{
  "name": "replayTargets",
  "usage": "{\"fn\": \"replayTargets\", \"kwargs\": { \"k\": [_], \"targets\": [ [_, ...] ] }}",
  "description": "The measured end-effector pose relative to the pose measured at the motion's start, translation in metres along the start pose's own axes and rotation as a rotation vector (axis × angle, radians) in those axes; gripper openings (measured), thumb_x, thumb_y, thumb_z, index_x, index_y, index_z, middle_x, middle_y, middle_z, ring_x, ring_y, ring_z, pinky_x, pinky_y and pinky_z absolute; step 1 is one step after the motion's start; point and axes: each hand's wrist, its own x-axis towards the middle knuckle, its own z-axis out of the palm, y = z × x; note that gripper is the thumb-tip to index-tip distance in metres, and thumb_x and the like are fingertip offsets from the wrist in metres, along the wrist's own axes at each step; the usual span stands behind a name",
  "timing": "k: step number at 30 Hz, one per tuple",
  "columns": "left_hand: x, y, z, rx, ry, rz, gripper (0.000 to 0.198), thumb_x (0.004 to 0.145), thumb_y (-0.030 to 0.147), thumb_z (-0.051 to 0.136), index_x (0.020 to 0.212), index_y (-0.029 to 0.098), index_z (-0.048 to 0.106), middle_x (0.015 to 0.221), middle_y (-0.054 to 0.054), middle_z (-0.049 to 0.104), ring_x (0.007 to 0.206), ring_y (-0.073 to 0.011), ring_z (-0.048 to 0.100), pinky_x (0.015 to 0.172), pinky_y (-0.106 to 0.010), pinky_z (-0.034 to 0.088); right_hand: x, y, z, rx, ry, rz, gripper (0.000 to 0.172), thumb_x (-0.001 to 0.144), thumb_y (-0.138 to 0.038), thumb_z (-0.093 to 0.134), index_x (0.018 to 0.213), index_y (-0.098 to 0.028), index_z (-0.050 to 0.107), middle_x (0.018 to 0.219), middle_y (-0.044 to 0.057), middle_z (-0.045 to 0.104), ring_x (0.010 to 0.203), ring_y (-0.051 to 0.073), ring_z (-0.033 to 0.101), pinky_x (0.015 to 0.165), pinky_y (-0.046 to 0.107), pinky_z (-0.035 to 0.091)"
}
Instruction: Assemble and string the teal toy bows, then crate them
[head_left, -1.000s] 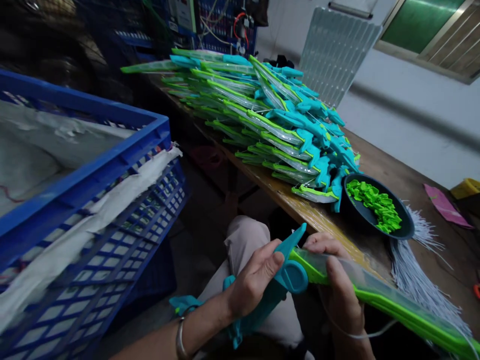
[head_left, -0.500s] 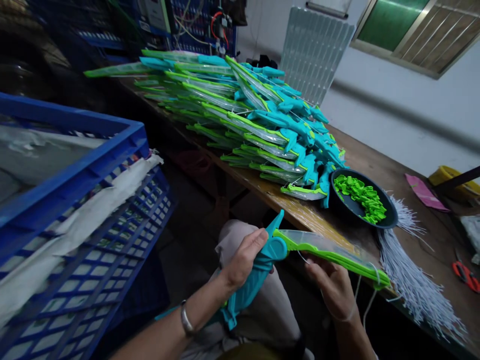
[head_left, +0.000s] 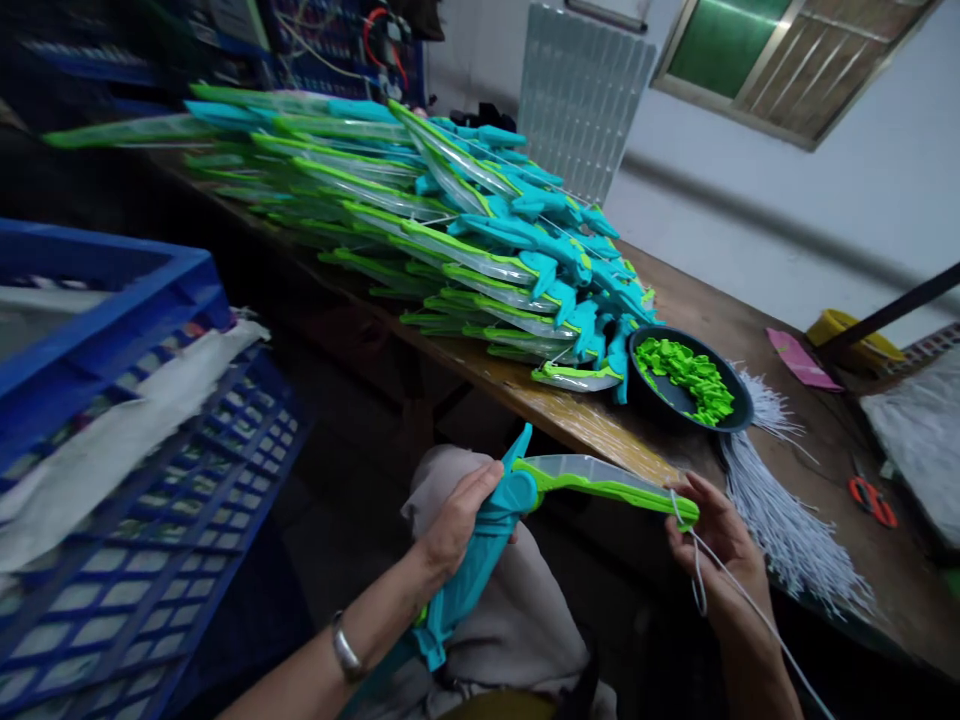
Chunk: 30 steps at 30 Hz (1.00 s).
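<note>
One turquoise-and-green piece (head_left: 517,492) sits nearer me than the bowl (head_left: 651,400), my left hand (head_left: 456,522) clamped on its body, my right hand (head_left: 724,540) curled around its tip, pinch unclear. Uneven tugging could snag the loose cord (head_left: 721,568).

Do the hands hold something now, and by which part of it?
One blue-and-green piece: the left grip holds its blue body; the right grip is at the tip of its green arm, though whether it clasps is unclear.
</note>
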Motion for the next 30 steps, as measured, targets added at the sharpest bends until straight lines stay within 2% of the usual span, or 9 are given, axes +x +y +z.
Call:
{"fn": "replayTargets", "kwargs": {
  "k": [3, 5, 6, 9, 12, 17, 23, 26, 30],
  "targets": [
    [0.001, -0.009, 0.006, 0.012, -0.050, -0.061, 0.056, 0.072, 0.072, 0.076, 0.076, 0.017, 0.062, 0.059, -0.003, 0.066, 0.048, -0.0180, 0.061, 0.048, -0.028, 0.049, -0.003, -0.004, 0.015, 0.011, -0.073, -0.135, 0.058, 0.084, -0.041, 0.084, 0.138, -0.030, 0.065, 0.131, 0.012, 0.070, 0.079, 0.019, 0.070, 0.068, 0.030, 0.060],
    [-0.002, -0.015, 0.011, 0.008, -0.061, -0.090, 0.055, 0.073, 0.070, 0.077, 0.079, 0.017, 0.062, 0.059, -0.002, 0.066, 0.049, -0.0185, 0.061, 0.048, -0.029, 0.051, -0.002, -0.005, 0.026, -0.006, 0.038, -0.156, 0.036, 0.095, -0.049, 0.072, 0.119, -0.023, 0.074, 0.112, 0.011, 0.076, 0.069, 0.017, 0.067, 0.060, 0.028, 0.057],
    [-0.003, -0.018, 0.013, 0.002, -0.056, -0.096, 0.054, 0.073, 0.069, 0.077, 0.080, 0.018, 0.062, 0.060, -0.001, 0.066, 0.050, -0.0187, 0.061, 0.049, -0.030, 0.052, 0.000, -0.006, 0.031, -0.029, 0.118, -0.138, 0.034, 0.099, -0.050, 0.065, 0.108, -0.020, 0.076, 0.101, 0.011, 0.077, 0.068, 0.019, 0.067, 0.056, 0.027, 0.055],
    [-0.006, -0.019, 0.016, -0.018, -0.013, -0.078, 0.053, 0.069, 0.066, 0.081, 0.083, 0.019, 0.061, 0.060, 0.001, 0.065, 0.051, -0.0186, 0.061, 0.050, -0.031, 0.054, 0.004, -0.007, 0.040, -0.052, 0.236, -0.074, 0.044, 0.101, -0.059, 0.058, 0.103, -0.017, 0.073, 0.090, 0.011, 0.076, 0.077, 0.023, 0.071, 0.052, 0.025, 0.051],
    [-0.001, -0.013, 0.012, -0.035, 0.023, -0.034, 0.055, 0.064, 0.066, 0.084, 0.079, 0.018, 0.060, 0.058, 0.002, 0.062, 0.050, -0.0178, 0.059, 0.048, -0.031, 0.053, 0.000, -0.002, 0.042, -0.007, 0.118, -0.046, 0.055, 0.096, -0.067, 0.061, 0.121, -0.019, 0.070, 0.106, 0.012, 0.075, 0.082, 0.023, 0.071, 0.055, 0.026, 0.053],
    [0.012, -0.005, -0.002, -0.067, 0.067, 0.003, 0.053, 0.071, 0.067, 0.078, 0.077, 0.018, 0.060, 0.060, 0.001, 0.064, 0.047, -0.0162, 0.060, 0.047, -0.028, 0.051, -0.021, 0.015, 0.046, -0.202, -0.027, -0.117, 0.044, 0.099, -0.058, 0.059, 0.111, -0.019, 0.076, 0.105, 0.009, 0.073, 0.071, 0.020, 0.066, 0.061, 0.030, 0.053],
    [0.005, -0.010, 0.004, -0.052, 0.002, -0.022, 0.056, 0.070, 0.071, 0.078, 0.076, 0.018, 0.061, 0.057, 0.000, 0.062, 0.047, -0.0177, 0.060, 0.046, -0.029, 0.051, -0.010, 0.004, 0.053, -0.101, 0.255, -0.107, 0.051, 0.097, -0.064, 0.058, 0.096, -0.016, 0.076, 0.087, 0.008, 0.073, 0.061, 0.020, 0.063, 0.053, 0.030, 0.048],
    [-0.002, -0.013, 0.009, -0.045, -0.035, -0.023, 0.057, 0.069, 0.072, 0.080, 0.074, 0.019, 0.058, 0.057, 0.001, 0.061, 0.047, -0.0175, 0.059, 0.046, -0.029, 0.050, 0.007, -0.012, 0.052, -0.200, 0.272, -0.100, 0.049, 0.100, -0.059, 0.056, 0.088, -0.016, 0.075, 0.080, 0.008, 0.071, 0.062, 0.020, 0.062, 0.057, 0.031, 0.047],
    [-0.007, -0.012, 0.012, -0.042, -0.042, -0.006, 0.053, 0.074, 0.070, 0.076, 0.075, 0.021, 0.056, 0.056, 0.002, 0.060, 0.049, -0.0179, 0.059, 0.047, -0.029, 0.049, 0.021, -0.022, 0.054, -0.293, 0.312, -0.169, 0.059, 0.102, -0.065, 0.045, 0.078, -0.018, 0.071, 0.075, 0.007, 0.068, 0.067, 0.021, 0.061, 0.064, 0.033, 0.047]
  ]
}}
